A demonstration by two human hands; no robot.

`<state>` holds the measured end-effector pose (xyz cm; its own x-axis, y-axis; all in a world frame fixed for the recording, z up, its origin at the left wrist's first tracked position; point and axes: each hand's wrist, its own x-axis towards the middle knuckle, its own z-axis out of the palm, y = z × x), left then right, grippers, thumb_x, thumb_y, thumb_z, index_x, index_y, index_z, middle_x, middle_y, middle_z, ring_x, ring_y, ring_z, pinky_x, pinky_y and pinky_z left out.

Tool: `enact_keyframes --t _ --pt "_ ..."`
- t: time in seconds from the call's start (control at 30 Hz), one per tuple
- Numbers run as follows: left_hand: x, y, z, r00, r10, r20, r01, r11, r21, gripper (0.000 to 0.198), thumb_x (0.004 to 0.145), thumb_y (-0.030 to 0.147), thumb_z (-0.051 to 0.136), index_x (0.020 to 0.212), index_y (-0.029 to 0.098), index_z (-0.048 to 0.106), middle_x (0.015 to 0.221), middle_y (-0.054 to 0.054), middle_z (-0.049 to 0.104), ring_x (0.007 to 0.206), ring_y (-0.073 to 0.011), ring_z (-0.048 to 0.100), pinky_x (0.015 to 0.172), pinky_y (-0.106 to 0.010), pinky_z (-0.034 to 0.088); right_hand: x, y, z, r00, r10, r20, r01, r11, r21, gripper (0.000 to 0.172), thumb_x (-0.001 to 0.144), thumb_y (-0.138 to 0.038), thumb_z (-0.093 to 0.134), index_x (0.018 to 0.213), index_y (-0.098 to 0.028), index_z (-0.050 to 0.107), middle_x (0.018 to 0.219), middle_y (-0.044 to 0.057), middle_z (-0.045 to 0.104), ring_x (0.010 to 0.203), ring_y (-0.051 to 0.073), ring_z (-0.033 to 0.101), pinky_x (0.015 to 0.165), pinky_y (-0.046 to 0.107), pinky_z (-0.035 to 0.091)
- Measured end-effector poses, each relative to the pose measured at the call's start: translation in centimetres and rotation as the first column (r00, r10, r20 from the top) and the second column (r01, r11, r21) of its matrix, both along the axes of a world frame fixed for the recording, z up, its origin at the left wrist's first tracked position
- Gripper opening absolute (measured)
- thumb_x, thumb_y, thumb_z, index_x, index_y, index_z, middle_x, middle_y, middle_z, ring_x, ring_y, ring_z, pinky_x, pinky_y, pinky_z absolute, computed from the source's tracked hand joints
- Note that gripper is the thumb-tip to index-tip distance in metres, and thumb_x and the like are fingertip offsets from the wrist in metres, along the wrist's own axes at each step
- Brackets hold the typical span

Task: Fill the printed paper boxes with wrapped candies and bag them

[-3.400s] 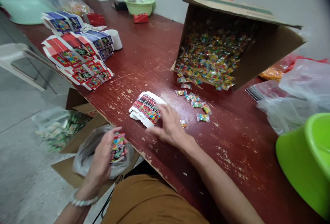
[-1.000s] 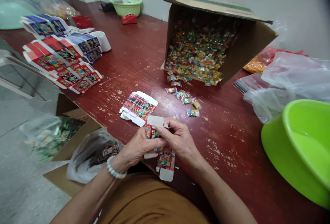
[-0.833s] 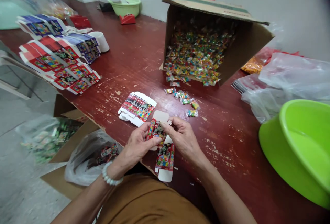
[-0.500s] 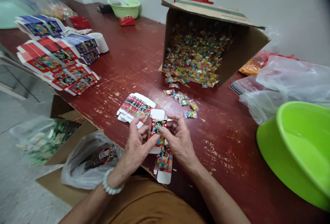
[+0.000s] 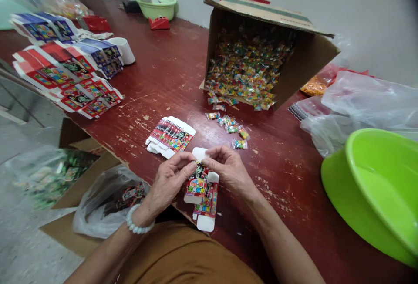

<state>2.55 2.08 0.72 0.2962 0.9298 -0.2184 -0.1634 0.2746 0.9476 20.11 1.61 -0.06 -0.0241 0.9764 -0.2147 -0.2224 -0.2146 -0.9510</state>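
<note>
A small red candy box (image 5: 197, 184) with a cartoon face stands between my hands, its white top flap raised. My left hand (image 5: 171, 180) is closed, thumb and fingers pinching the box's upper left edge. From the other side my right hand (image 5: 231, 174) pinches the top by the flap. Another red box (image 5: 206, 210) lies on the table just beneath, partly covered by the held one. Beyond my left hand is a stack of flattened red boxes (image 5: 171, 136). Several wrapped candies (image 5: 231, 127) lie past my right hand.
A tipped cardboard carton (image 5: 307, 66) full of wrapped candies stands at the back. A green basin (image 5: 369, 197) and plastic bags (image 5: 369, 101) occupy the right. Stacked red and blue boxes (image 5: 68, 70) stand left. Below the table edge is a carton with a bag (image 5: 94, 214).
My fingers have moved from the front and sides of the box up to its top flap. A white bottom face of the box now shows, and the view has shifted slightly.
</note>
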Motion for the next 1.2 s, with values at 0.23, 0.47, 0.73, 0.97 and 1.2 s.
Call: enact_keyframes --t 0.23,0.47,0.73,0.97,1.2 --pt "0.1 0.2 -0.1 0.992 0.084 0.092 -0.075 0.993 -0.09 0.045 0.069 0.03 0.088 0.1 0.022 0.056 0.073 0.005 0.068 0.06 -0.0111 0.062 0.057 -0.02 0.05 0.2 -0.1 -0.6 0.976 0.032 0.218 -0.08 0.973 0.215 0.018 0.082 -0.037 0.077 0.08 -0.02 0.072 0.076 0.001 0.066 0.068 0.013 0.059 0.064 0.028 0.048" --pt "0.1 -0.5 -1.0 0.971 -0.168 0.171 0.216 0.925 -0.313 0.06 0.088 0.065 0.058 0.128 0.02 0.058 0.078 -0.004 0.071 0.05 -0.0153 0.065 0.051 -0.026 0.051 0.1 -0.7 -0.2 0.915 -0.021 0.403 -0.173 0.881 0.44 0.01 0.091 -0.031 0.068 0.091 -0.025 0.075 0.09 0.004 0.073 0.08 0.018 0.065 0.077 0.036 0.052" --pt "0.9 -0.6 -1.2 0.974 -0.139 0.179 0.188 0.936 -0.298 0.06 0.087 0.069 0.055 0.104 0.014 0.071 0.068 -0.005 0.07 0.046 -0.0146 0.061 0.049 -0.025 0.049 -0.3 0.5 0.6 0.963 0.105 0.248 -0.14 0.982 0.126 0.017 0.082 -0.037 0.075 0.083 -0.02 0.072 0.074 0.001 0.073 0.058 0.013 0.063 0.052 0.025 0.05" --pt "0.2 -0.5 -1.1 0.983 -0.155 0.103 0.173 0.962 -0.209 0.058 0.087 0.069 0.054 0.095 0.015 0.074 0.068 -0.005 0.069 0.05 -0.0137 0.059 0.051 -0.025 0.049 -0.8 0.9 0.7 0.993 0.087 0.083 -0.091 0.995 0.039 0.021 0.08 -0.04 0.077 0.077 -0.02 0.07 0.069 0.0 0.071 0.053 0.013 0.06 0.049 0.026 0.051" --pt "0.1 -0.5 -1.3 0.975 -0.128 0.18 0.175 0.945 -0.278 0.052 0.088 0.061 0.06 0.125 0.024 0.068 0.076 -0.003 0.072 0.06 -0.0177 0.064 0.045 -0.023 0.048 -0.5 -0.4 0.9 0.866 0.092 0.491 -0.34 0.829 0.444 0.01 0.095 -0.029 0.06 0.089 -0.026 0.067 0.103 0.004 0.074 0.094 0.02 0.066 0.09 0.041 0.052"
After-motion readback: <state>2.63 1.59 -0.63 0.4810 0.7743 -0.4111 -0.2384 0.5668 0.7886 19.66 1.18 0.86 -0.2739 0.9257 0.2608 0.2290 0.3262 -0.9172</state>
